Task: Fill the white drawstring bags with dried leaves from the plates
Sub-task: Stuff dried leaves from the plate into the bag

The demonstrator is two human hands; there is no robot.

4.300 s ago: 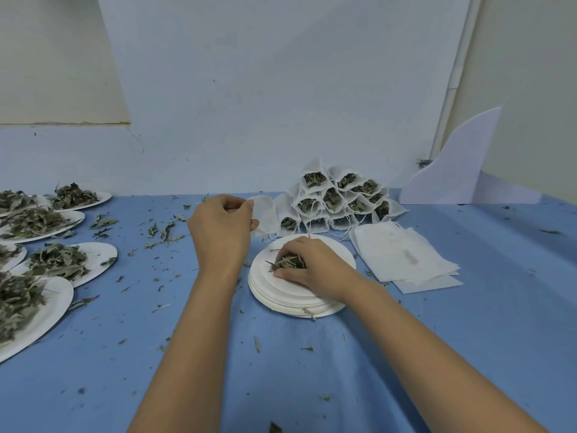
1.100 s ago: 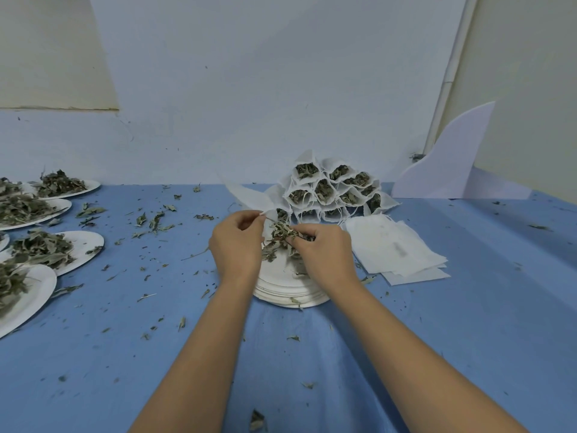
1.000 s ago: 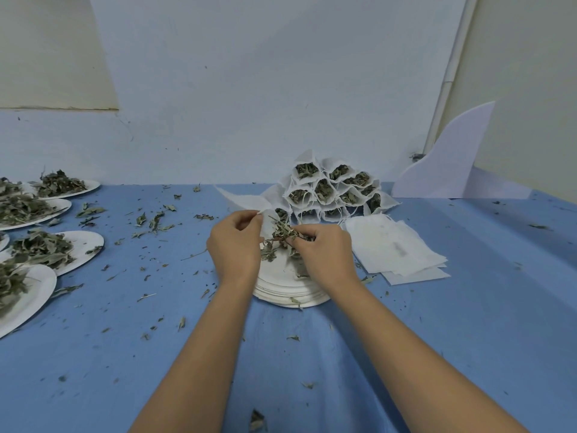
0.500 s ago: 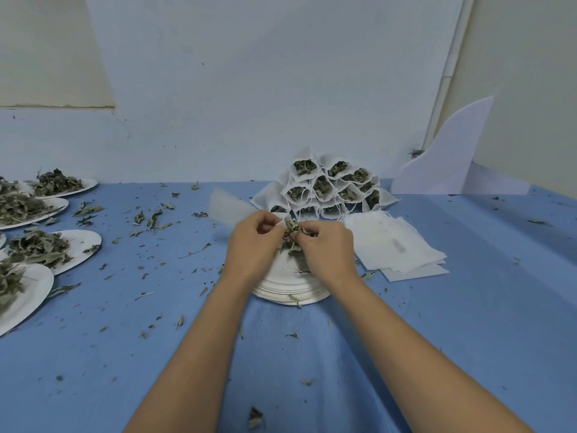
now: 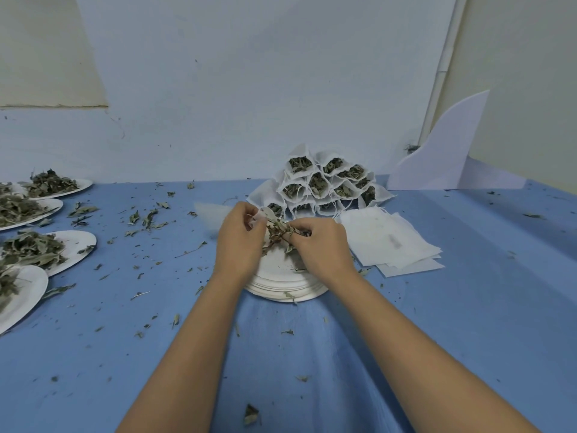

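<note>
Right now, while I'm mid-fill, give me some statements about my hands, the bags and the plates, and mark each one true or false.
1. The left hand pinches the white bag being filled. True.
2. The right hand lies flat and empty. False: it grips a clump of dried leaves at the bag's mouth.
3. The filled bags are piled behind the stack of plates. True.
4. The flat empty bags lie left of that stack. False: they lie to its right; the plates of leaves are at the left.
</note>
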